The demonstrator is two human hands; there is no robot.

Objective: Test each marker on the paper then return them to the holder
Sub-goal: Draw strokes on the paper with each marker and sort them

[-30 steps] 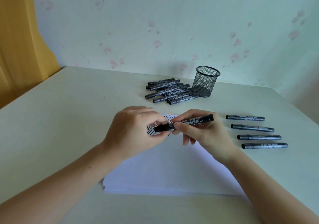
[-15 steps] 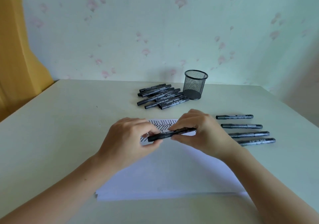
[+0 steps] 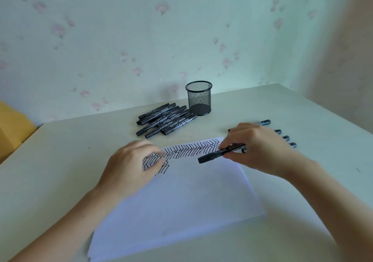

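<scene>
text: none legible | markers [image 3: 165, 120]: printing on barrels too blurred to read

A black capped marker pen [image 3: 221, 153] is held nearly level above the far right corner of a white paper stack [image 3: 181, 197] marked with rows of black chevron strokes. Beyond it, a heap of black markers [image 3: 164, 121] is piled just left of an upright black wire-mesh holder [image 3: 199, 98].

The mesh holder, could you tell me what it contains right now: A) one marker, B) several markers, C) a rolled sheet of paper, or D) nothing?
D: the holder stands empty, its mesh see-through, while the markers lie piled on the table beside it.
</scene>
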